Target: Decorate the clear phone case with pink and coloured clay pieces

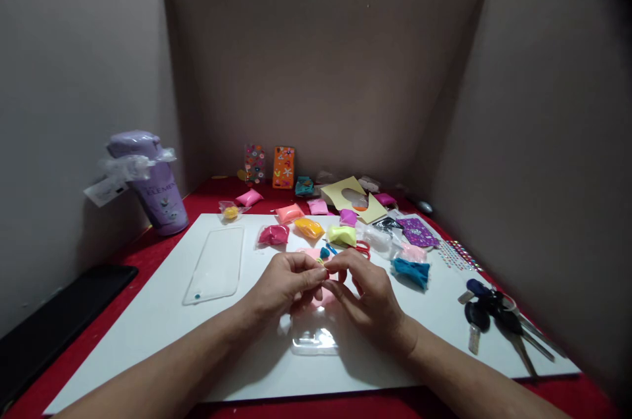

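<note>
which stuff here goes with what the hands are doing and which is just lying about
Seems to go with it:
- small red piece, pinched by left hand and right hand
- clear case beneath them
- coloured packets
- red-handled scissors

Probably just lying about:
- keys
- purple bottle
- long black object, far left

Craft corner, clay packets [309, 228] about.

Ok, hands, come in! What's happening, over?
Left hand pinching tiny yellow-green piece. Right hand close beside it. Clear phone case beneath. Red-handled scissors just behind. Over.
</note>
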`<state>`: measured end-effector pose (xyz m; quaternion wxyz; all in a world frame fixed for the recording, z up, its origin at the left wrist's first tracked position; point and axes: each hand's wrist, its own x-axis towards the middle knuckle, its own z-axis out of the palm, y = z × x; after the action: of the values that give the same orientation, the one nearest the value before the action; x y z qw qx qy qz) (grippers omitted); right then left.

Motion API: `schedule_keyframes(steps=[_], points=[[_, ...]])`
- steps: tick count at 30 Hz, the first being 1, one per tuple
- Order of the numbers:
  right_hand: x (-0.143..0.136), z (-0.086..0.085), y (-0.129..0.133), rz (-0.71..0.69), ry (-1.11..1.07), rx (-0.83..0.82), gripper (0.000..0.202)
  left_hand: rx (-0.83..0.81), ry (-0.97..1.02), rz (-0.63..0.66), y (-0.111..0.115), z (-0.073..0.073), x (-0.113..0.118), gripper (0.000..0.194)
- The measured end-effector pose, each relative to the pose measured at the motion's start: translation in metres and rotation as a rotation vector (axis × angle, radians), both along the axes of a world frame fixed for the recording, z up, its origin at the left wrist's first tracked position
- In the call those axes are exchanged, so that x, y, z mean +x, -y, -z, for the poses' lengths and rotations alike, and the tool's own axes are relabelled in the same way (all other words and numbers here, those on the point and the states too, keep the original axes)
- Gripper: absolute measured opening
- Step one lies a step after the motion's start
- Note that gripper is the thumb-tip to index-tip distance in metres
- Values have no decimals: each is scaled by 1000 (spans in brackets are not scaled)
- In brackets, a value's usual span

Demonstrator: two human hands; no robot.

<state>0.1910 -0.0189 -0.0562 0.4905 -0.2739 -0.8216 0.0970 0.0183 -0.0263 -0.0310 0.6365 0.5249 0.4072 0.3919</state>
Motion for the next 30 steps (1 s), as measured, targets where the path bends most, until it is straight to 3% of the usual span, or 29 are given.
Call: schedule_keyframes(steps=[30], points=[[0, 0, 0, -18, -12, -7, 5, -16, -76, -22, -2, 1, -1, 36]])
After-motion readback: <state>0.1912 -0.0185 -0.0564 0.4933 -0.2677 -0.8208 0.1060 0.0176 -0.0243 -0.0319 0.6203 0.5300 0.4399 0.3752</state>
